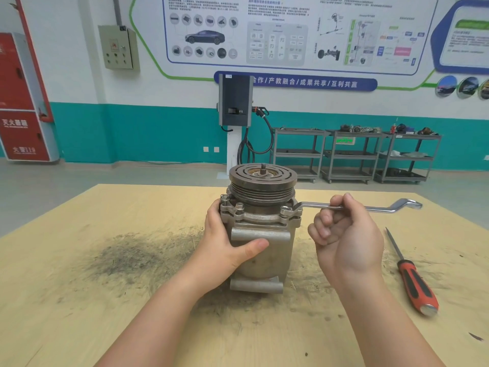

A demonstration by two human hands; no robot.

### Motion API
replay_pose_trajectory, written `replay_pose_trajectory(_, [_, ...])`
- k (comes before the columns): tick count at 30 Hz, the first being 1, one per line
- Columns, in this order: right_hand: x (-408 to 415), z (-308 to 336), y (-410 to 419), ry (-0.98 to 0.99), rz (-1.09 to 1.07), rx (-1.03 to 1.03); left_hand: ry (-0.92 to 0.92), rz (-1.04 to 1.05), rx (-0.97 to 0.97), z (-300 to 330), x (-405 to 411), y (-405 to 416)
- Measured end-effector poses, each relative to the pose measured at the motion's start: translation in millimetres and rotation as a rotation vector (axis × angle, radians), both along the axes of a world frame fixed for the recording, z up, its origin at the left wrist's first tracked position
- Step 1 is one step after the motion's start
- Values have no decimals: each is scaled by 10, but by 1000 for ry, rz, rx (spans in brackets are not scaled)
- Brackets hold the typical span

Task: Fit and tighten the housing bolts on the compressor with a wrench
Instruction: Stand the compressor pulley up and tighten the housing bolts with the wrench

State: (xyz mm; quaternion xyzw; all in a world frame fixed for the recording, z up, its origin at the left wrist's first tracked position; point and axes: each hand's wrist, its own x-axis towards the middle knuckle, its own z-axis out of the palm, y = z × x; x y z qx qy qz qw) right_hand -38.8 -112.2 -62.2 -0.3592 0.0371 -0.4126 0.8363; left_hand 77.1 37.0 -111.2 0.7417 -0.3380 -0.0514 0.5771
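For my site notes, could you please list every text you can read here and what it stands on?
"合作/产教融合/成果共享/互利共赢": blue banner on the wall.
"火警119": red cabinet, lower door.
"灭火器箱", partly blurred: same cabinet, higher up.
Wall posters: print too small to read.
Green sign on the cart: blurred.
Compressor, wrench, screwdriver: no text visible.

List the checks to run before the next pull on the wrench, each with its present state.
1. Wrench ring seated on the right-side bolt: ok.
2. Right hand grips the wrench shaft: ok.
3. Left hand steadies the compressor: ok.
4. Compressor upright on the table: ok.
5. Screwdriver lies apart from the hands: ok.
6. Bolt already tight: cannot tell.
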Motion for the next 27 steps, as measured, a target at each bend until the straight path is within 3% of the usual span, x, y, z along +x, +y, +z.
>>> replay_pose_trajectory(6, [13,-2,-104,55,78,24,-12,6,17,6,-7,2])
replay_pose_trajectory(10, [13,-36,-49,3,-32,-20,-14,6,35,22,-21,8])
replay_pose_trajectory(12, [2,-90,24,-27,-187,-151,-14,4,35,19,-21,11])
replay_pose_trajectory(15, [-29,-195,202,-78,-472,-513,-17,6,29,11,-14,8])
replay_pose_trajectory(20, [34,-328,455,-144,-583,-1153,-14,30,16,3,-4,-20])
replay_pose_trajectory(24, [67,-324,508,-29,-550,-1261,-53,52,38,1,-6,-55])
replay_pose_trajectory(27, [6,-254,424,-97,-631,-1326,60,32,-48,-13,14,-55])
